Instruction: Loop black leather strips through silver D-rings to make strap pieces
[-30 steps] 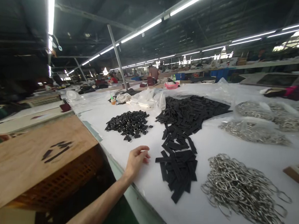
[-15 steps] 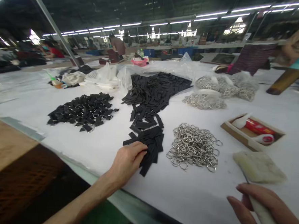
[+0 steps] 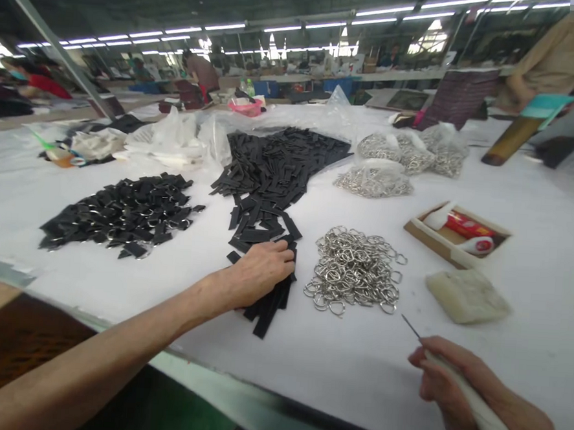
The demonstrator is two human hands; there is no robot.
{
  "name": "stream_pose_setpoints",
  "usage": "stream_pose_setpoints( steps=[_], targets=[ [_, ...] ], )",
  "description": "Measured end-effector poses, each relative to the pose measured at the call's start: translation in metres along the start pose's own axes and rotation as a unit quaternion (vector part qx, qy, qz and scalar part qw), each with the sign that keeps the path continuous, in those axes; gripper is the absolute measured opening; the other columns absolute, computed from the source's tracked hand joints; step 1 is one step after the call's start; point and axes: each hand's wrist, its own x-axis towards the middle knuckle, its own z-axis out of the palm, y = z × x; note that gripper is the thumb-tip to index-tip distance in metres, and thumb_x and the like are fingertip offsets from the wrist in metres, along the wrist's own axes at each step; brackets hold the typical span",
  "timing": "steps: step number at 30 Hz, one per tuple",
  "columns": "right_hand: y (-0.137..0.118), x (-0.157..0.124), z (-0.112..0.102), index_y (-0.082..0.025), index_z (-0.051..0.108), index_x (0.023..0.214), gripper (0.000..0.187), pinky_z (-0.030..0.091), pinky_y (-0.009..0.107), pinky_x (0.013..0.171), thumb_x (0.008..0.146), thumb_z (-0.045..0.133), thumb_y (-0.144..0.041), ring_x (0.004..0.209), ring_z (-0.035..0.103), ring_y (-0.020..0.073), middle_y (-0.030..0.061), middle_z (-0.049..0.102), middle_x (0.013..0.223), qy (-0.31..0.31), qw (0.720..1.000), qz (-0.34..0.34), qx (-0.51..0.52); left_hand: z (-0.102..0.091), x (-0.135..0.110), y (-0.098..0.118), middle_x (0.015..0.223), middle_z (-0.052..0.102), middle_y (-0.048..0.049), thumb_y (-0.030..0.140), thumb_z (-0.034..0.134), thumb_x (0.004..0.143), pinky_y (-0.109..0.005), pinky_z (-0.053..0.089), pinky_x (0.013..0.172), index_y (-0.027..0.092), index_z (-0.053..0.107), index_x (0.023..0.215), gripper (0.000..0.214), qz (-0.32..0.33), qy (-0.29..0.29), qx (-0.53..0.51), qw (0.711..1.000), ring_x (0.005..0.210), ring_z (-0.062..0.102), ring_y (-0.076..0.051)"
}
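Observation:
My left hand (image 3: 264, 269) lies over the near heap of black fabric strips (image 3: 266, 311), fingers curled and closed on a strip; its fingertips are partly hidden among them. My right hand (image 3: 475, 389) grips an awl (image 3: 474, 405) by its thick pale handle, the thin metal tip pointing up and left. Between the hands is a pile of silver metal D-rings (image 3: 359, 271). At the left sits a heap of short black loops with rings in them (image 3: 126, 212). A yellowish wax-like block (image 3: 469, 296) rests beyond my right hand.
A larger mound of black strips (image 3: 280, 159) spreads farther back on plastic. Bagged rings (image 3: 374, 179) lie at the back right, near a small open box (image 3: 431, 246) with a red and white item. A person (image 3: 558, 69) stands at the far right. The table's front edge (image 3: 199, 378) runs below my left forearm.
The view has shifted, and my left hand sits farther over the strips. My right hand has swung the awl left, so its tip now shows clear of the pale block.

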Motion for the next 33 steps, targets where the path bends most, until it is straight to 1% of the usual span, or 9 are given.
stream_pose_setpoints(
  steps=[4,7,9,11,14,17,20,25,33],
  targets=[
    [-0.004,0.009,0.004,-0.02,0.069,0.084,0.03,0.047,0.019,0.038,0.081,0.058,-0.048,0.041,0.06,0.0146,-0.001,0.062,0.05,0.006,0.996,0.053,0.071,0.013,-0.003,-0.011,0.083,0.065,-0.0081,0.007,0.042,0.085,-0.031,0.045,0.071,0.015,0.063,0.078,0.023,-0.033,0.069,-0.051,0.996,0.082,0.053,-0.022],
    [-0.008,0.016,0.01,-0.019,0.068,0.088,0.027,0.045,0.019,0.038,0.082,0.059,-0.043,0.041,0.058,0.0129,-0.0003,0.062,0.054,0.019,0.991,0.05,0.12,0.01,0.0,-0.008,0.088,0.068,-0.0066,0.019,0.043,0.089,-0.033,0.047,0.08,0.016,0.066,0.085,0.023,-0.119,0.189,-0.188,0.956,0.087,0.057,-0.021],
    [-0.005,0.019,0.012,-0.018,0.066,0.092,0.027,0.043,0.019,0.038,0.083,0.058,-0.042,0.043,0.056,0.0121,0.0007,0.062,0.059,0.006,0.99,0.038,0.138,-0.001,0.005,0.004,0.086,0.069,-0.0049,0.026,0.05,0.086,-0.032,0.049,0.08,0.017,0.067,0.086,0.019,-0.204,0.263,-0.32,0.887,0.083,0.06,-0.02],
    [0.001,0.022,0.012,-0.018,0.064,0.096,0.026,0.042,0.019,0.039,0.086,0.055,-0.04,0.045,0.054,0.0114,0.0003,0.06,0.06,-0.017,0.989,0.031,0.146,-0.016,0.015,0.022,0.08,0.069,-0.0038,0.028,0.054,0.083,-0.028,0.053,0.07,0.017,0.067,0.081,0.018,-0.275,0.284,-0.46,0.795,0.075,0.062,-0.018],
    [0.008,0.029,0.01,-0.018,0.061,0.097,0.024,0.042,0.019,0.043,0.088,0.052,-0.038,0.047,0.052,0.0106,-0.0016,0.057,0.059,-0.051,0.989,0.011,0.138,-0.029,0.035,0.053,0.076,0.067,-0.0048,0.028,0.058,0.079,-0.025,0.056,0.056,0.015,0.067,0.074,0.017,-0.266,0.224,-0.641,0.684,0.071,0.063,-0.019],
    [0.011,0.04,0.009,-0.02,0.057,0.083,0.018,0.041,0.019,0.048,0.089,0.051,-0.036,0.051,0.049,0.0102,-0.0034,0.053,0.059,-0.079,0.993,-0.01,0.086,-0.024,0.057,0.076,0.074,0.066,-0.0059,0.03,0.062,0.075,-0.027,0.057,0.054,0.013,0.066,0.075,0.017,-0.241,0.153,-0.768,0.574,0.067,0.064,-0.018],
    [0.011,0.051,0.012,-0.02,0.055,0.08,0.01,0.04,0.02,0.055,0.088,0.051,-0.026,0.058,0.05,0.0119,-0.0027,0.054,0.064,-0.1,0.992,-0.069,0.02,-0.011,0.074,0.087,0.074,0.066,-0.0067,0.029,0.065,0.071,-0.027,0.057,0.052,0.011,0.065,0.078,0.019,-0.245,0.125,-0.82,0.502,0.067,0.065,-0.018],
    [0.014,0.062,0.025,-0.017,0.055,0.077,0.016,0.036,0.026,0.061,0.085,0.045,-0.008,0.068,0.05,0.0175,0.0029,0.057,0.07,-0.156,0.96,-0.199,-0.124,0.002,0.079,0.085,0.072,0.064,-0.0055,0.028,0.066,0.069,-0.023,0.056,0.05,0.011,0.063,0.076,0.019,-0.258,0.141,-0.818,0.494,0.065,0.064,-0.016],
    [0.017,0.063,0.041,-0.017,0.053,0.074,0.021,0.032,0.028,0.06,0.087,0.042,-0.006,0.065,0.046,0.0184,0.0033,0.054,0.067,-0.114,0.94,-0.254,-0.196,0.008,0.073,0.087,0.067,0.066,-0.0049,0.027,0.066,0.068,-0.023,0.054,0.043,0.013,0.06,0.08,0.019,-0.263,0.069,-0.839,0.471,0.059,0.067,-0.019]
  ],
)
